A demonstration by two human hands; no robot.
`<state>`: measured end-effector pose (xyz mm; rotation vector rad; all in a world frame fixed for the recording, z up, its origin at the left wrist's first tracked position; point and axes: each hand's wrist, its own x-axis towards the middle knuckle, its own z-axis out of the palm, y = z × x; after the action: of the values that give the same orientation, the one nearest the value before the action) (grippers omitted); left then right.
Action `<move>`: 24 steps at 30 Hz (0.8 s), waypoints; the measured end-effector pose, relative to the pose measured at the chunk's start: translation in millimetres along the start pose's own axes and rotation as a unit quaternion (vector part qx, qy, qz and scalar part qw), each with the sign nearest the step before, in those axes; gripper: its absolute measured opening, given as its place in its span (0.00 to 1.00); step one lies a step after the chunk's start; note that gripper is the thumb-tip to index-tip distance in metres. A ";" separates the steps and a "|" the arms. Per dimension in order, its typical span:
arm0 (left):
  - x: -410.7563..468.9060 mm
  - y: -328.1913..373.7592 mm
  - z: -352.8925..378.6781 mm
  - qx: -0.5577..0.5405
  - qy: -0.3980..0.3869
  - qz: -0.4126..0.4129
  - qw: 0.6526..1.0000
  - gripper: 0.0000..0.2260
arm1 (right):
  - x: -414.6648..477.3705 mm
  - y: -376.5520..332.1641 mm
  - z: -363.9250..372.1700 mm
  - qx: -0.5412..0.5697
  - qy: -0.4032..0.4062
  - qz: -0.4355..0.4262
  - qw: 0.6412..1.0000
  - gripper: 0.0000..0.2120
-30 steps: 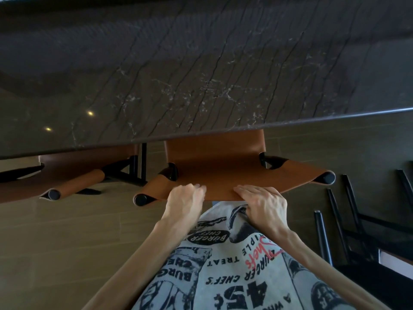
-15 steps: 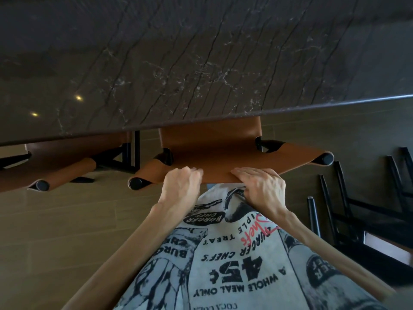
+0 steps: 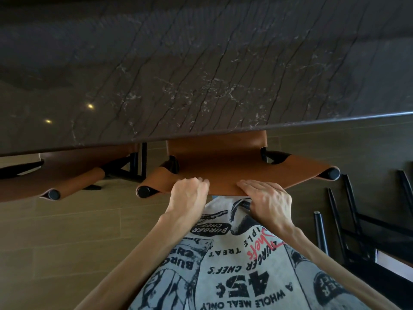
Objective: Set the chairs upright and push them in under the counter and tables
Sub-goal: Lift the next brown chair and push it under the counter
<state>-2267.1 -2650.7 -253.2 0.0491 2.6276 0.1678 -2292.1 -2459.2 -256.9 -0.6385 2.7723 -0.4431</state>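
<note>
Fingers (image 3: 197, 182) of the left hand (image 3: 190, 194) are bunched together and curled over the near top edge of the tan leather chair (image 3: 234, 173). They are slightly blurred, so we cannot tell how far they wrap underneath. Head view, the only view: the right hand (image 3: 269, 198) grips the same edge just beside the left, its fingers (image 3: 249, 185) lying side by side, pressed together on top of the leather, with the thumb tucked below the edge. We note both hands sit near the middle of the backrest, between its two black-capped end rods, with both forearms reaching forward from a printed shirt (image 3: 234, 276). Tan leather chair stands upright, with the far part of its leather passing under the edge of the dark marble counter (image 3: 201, 74) and the backrest still clear of that edge on our side. We log a second tan chair (image 3: 73, 177) to the left, also upright and partly under the counter, near the first but not touching it. To the right, well apart from the hands, a black-framed chair (image 3: 348, 220) appears tipped over, its thin legs slanting across the wood-look floor (image 3: 67, 231). Two small light reflections show on the counter top at left.
</note>
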 end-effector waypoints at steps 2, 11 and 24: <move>2.7 4.3 0.9 0.009 0.006 0.004 1.000 0.15 | -0.5 4.7 0.8 0.001 0.005 0.009 1.000 0.19; 11.5 -3.3 3.4 -0.003 -0.003 -0.016 1.000 0.22 | 14.2 4.2 -1.3 0.021 -0.016 -0.003 1.000 0.21; 19.1 -17.3 -9.8 -0.012 -0.002 -0.016 1.000 0.20 | 32.3 -0.7 -4.6 0.026 0.001 -0.026 0.999 0.21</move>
<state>-2288.5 -2667.7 -256.2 -0.0007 2.6198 0.1867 -2321.4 -2473.6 -258.3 -0.7001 2.7411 -0.5243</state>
